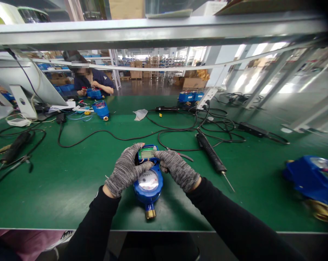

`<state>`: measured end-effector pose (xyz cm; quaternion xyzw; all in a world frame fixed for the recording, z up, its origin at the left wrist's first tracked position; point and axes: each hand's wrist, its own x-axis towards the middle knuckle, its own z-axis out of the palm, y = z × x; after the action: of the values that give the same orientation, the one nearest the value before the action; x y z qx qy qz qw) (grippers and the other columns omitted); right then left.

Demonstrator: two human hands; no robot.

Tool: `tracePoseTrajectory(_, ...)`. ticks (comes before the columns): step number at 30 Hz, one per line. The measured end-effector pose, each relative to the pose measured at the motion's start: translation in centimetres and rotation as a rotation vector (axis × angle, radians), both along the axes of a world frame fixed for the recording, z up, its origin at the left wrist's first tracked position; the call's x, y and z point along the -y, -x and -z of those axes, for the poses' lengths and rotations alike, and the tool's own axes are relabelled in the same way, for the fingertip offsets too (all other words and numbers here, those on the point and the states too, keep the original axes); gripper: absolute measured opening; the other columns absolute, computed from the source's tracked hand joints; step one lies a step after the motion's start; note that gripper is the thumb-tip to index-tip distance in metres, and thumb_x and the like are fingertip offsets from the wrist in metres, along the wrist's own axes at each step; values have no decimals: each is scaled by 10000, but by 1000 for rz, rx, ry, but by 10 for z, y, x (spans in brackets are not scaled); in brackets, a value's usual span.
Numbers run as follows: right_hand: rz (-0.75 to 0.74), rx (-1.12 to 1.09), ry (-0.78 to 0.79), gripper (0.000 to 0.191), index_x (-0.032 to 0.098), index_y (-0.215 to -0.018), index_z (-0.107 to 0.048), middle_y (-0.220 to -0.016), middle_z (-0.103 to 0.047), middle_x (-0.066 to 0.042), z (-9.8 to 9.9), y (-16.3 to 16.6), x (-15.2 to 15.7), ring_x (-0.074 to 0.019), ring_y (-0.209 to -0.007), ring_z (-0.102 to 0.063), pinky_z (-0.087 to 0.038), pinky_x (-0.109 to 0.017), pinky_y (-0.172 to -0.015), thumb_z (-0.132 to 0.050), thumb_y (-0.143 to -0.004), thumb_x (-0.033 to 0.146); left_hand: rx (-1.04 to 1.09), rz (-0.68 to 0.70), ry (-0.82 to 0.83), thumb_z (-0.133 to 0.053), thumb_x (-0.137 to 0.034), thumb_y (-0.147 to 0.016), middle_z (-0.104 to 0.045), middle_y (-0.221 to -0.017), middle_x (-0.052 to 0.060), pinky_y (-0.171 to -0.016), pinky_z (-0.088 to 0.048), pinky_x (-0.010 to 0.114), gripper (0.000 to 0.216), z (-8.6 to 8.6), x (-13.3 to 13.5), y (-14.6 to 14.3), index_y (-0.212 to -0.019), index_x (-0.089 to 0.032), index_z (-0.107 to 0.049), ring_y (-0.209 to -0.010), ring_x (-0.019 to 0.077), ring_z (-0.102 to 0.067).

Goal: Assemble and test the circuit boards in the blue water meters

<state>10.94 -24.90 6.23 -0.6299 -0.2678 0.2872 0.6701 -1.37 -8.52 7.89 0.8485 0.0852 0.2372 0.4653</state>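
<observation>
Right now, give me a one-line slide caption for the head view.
Gloved left hand and right hand at the small display of a blue meter on a green table.

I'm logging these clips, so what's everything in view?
Meter: 1, blue, front centre
Display: 1, green-grey, meter's far end
Other meters: at least 5, blue, far side and right
Drivers: 2, black, left and right
Long pieces: 2, black, far centre and right
Cables: several, black, across table
Power strip: 1, white, far edge
Bag: 1, whitish, far centre
Monitor: 1, grey, far left
Worktable: 1, green, below hands
Boxes: several, brown, background
Co-worker: 1, dark top, far left
Left hand: 1, grey glove, holding meter
Right hand: 1, grey glove, at display
Sleeves: 2, black, foreground
</observation>
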Motion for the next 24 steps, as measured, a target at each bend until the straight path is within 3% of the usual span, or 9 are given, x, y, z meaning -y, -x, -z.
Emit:
tracePoseTrajectory(9, 14, -86, -83, 296, 174, -804, -675, -657, -524, -1, -1, 2, 1, -132, -567, -456, -347, -234, -467, -725, -812, 465, 38, 131, 175, -843, -347, -715, -561, -1364, 127, -1100, -452, 483, 684, 4, -11, -7, -1312, -167, -562, -1261, 314, -547)
tracePoseTrajectory(12, 1, -90, -87, 311, 166, -796, -675, -647, -518, -5, 0, 1, 2, -136, -555, -441, -346, -248, -469, -738, -806, 470, -41, 303, 273, -818, -357, -750, -520, -1434, 121, -1130, -428, 486, 752, -8, -18, -2, -1406, -186, -492, -1303, 316, -523)
tracePoseTrajectory(16, -24, -90, -98, 301, 172, -822, -683, -690, -538, -13, 4, -1, 4, -143, -588, -454, -359, -252, -492, -731, -829, 469, -77, 493, 343, -681, -357, -887, -526, -1450, 81, -1161, -405, 452, 564, -18, -33, 5, -1408, -219, -513, -1351, 281, -490)
tracePoseTrajectory(24, -45, -86, -110, 276, 201, -824, -704, -704, -560, -13, 7, -2, 5, -153, -604, -478, -366, -255, -501, -735, -827, 475, 41, 266, 73, -777, -362, -802, -610, -1337, 88, -1096, -479, 415, 569, -1, -29, -2, -1307, -175, -591, -1261, 261, -565)
